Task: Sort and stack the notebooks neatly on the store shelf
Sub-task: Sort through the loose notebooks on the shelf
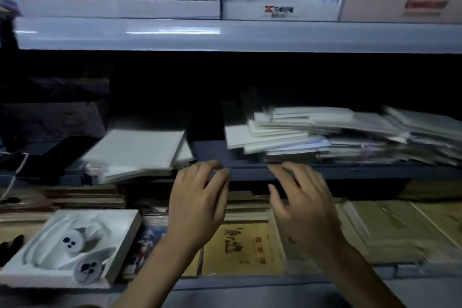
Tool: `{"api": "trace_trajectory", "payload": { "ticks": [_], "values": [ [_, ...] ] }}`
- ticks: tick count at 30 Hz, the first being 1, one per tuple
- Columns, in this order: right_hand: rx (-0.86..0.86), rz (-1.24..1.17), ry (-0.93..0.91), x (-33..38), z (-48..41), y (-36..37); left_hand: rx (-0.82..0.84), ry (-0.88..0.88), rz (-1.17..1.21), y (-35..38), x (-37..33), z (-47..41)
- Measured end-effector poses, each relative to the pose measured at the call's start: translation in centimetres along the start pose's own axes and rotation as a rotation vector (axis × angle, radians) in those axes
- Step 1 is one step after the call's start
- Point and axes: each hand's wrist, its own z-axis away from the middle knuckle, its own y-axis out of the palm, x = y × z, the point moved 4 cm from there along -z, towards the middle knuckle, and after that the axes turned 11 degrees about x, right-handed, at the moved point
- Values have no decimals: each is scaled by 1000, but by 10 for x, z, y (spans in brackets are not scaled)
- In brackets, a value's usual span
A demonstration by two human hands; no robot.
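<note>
Dim shelf [208, 151], notebooks [300, 132], box label [279, 9] blurred

White notebooks [140, 151] stacked left on shelf [325, 172]; messy slanted pile [312, 132] right.

Motion blur smears the sprawling pile of notebooks [325, 132], whose right end the picture's edge cuts off. Darkness hides the back of the middle shelf [210, 149]; the dark shapes [50, 117] at its left cannot be identified. The label [278, 10] above is too blurred to read.
</note>
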Motion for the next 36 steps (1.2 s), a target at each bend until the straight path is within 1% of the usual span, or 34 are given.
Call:
{"api": "trace_trajectory", "payload": {
  "ticks": [3,5,9,15,17,20,23,28,33,36],
  "values": [
    [-19,-128,165,-16,0,-8,5,5,24,18,-23,-7],
    [-42,-177,244,-24,-2,-17,8,20,9,28,-39,-15],
    [-26,-223,299,-37,2,-26,4,85,-43,34,-70,-36],
    [4,-267,386,-63,3,-28,-20,164,-202,41,-90,-105],
    [-7,-291,414,-69,5,-31,-9,155,-264,51,-93,-122],
    [-34,-365,473,-76,7,-34,20,88,-338,60,-99,-131],
    [-32,-394,483,-74,5,-31,26,20,-349,58,-107,-131],
    [-7,-388,491,-72,4,-32,-38,-32,-334,52,-100,-138],
    [-25,-418,495,-71,1,-37,-100,-5,-260,50,-95,-138],
    [-26,-440,495,-71,1,-38,-97,-31,-219,50,-95,-135]
  ]
}}
